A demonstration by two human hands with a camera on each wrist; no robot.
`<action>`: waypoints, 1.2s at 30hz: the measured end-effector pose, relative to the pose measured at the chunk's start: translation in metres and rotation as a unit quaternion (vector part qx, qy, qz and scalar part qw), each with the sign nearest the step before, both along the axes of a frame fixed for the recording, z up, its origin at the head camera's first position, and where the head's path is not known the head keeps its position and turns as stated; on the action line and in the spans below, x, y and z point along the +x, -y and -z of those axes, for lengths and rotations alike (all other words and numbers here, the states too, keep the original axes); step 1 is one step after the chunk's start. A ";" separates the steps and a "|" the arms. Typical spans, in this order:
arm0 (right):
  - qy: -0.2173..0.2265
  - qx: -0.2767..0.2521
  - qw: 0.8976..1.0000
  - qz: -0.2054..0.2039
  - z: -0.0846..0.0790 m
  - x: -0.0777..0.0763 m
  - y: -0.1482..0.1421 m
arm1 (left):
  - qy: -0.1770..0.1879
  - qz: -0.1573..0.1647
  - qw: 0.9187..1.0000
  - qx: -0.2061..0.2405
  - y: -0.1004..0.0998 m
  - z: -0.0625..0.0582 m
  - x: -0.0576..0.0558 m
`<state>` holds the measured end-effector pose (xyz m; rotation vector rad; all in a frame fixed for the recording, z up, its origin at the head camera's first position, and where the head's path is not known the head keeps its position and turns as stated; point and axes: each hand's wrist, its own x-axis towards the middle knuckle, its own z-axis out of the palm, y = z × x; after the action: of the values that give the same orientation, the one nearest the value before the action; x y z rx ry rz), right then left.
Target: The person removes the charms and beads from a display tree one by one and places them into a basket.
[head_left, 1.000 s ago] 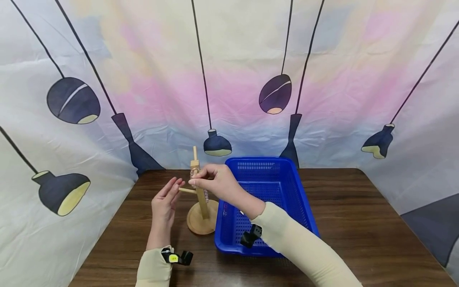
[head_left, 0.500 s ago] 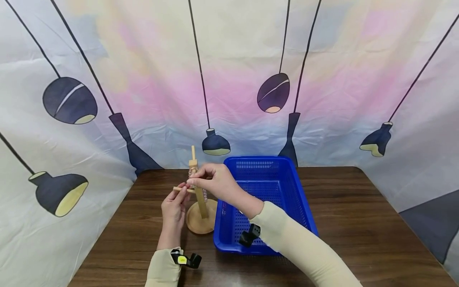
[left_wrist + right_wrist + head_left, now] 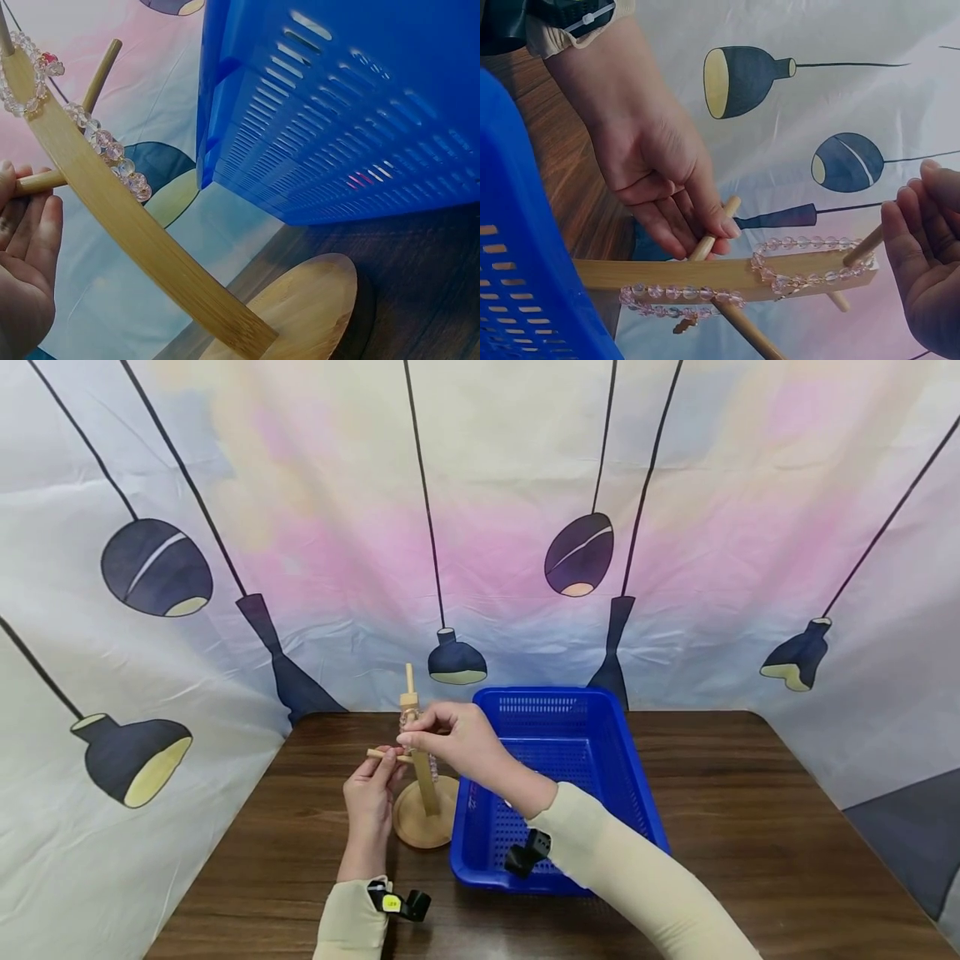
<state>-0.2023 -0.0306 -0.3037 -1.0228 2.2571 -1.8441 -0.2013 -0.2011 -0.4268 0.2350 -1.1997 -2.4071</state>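
The person wore long, close-fitting cream sleeves [image 3: 652,877], the left cuff [image 3: 352,906] and the right cuff [image 3: 570,818] a little rumpled above the bare left hand [image 3: 369,806] and right hand [image 3: 463,741]. Round the left cuff ran a black strap [image 3: 562,11] crossed by a thin pale tie [image 3: 591,18], and there sat a small yellow label [image 3: 392,903], its dark marks too small to read, and a blocky black camera [image 3: 417,905]; a similar dark camera [image 3: 519,860] jutted from the right cuff.

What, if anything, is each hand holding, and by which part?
The left hand pinches the wooden stand by its bare lower peg, about mid-length. The right hand is at the outer end of the upper peg; whether it grips cannot be told.
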 end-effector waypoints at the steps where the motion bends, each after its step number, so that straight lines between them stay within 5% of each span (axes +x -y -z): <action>1: -0.001 0.004 1.000 -0.002 -0.001 0.000 -0.001 | 0.000 -0.001 1.000 -0.002 0.000 0.000 0.000; 14: 0.000 0.063 0.998 -0.005 -0.013 -0.011 -0.008 | 0.013 -0.005 0.999 -0.037 0.001 0.000 0.003; 21: -0.021 0.065 0.997 0.036 -0.016 -0.021 -0.008 | 0.010 -0.002 0.999 -0.041 0.002 0.000 0.004; 36: 0.060 0.052 0.995 0.052 0.014 -0.042 0.001 | -0.002 -0.007 0.999 -0.048 0.002 0.002 0.001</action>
<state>-0.2441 -0.0312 -0.3178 -0.7712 2.3477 -1.7528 -0.2003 -0.2029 -0.4284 0.2078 -1.3030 -2.3306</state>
